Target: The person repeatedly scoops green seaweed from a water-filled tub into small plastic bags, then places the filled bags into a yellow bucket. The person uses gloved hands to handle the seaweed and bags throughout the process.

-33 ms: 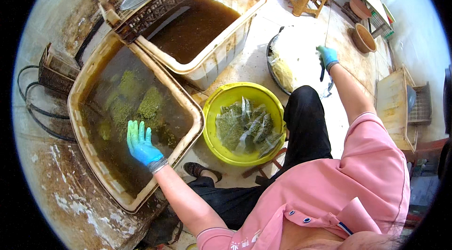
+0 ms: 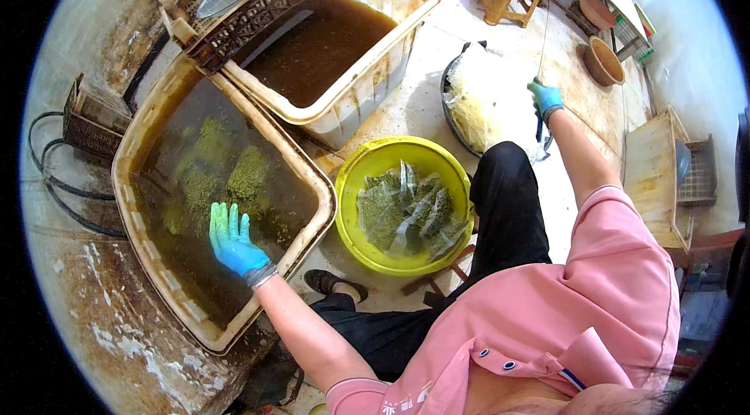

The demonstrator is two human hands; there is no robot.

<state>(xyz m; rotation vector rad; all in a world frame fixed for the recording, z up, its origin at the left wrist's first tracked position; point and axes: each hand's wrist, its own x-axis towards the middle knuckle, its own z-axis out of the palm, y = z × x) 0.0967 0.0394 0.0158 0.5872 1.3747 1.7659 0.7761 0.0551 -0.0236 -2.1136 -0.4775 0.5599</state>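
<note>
Blue-gloved left hand (image 2: 236, 248), fingers extended, slightly spread, over green clumps (image 2: 248, 173) in tub (image 2: 123, 173); right hand (image 2: 548, 97) curled beside plastic (image 2: 480, 91), grip indeterminate; apparently a reaching step, where grasping clumps would require closing left fingers.

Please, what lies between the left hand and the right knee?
In the head view, the tub's rim, then the yellow-green basin holding clear packets.

Bags (image 2: 383, 220) in basin (image 2: 349, 235), basin right of tub (image 2: 326, 198).
</note>
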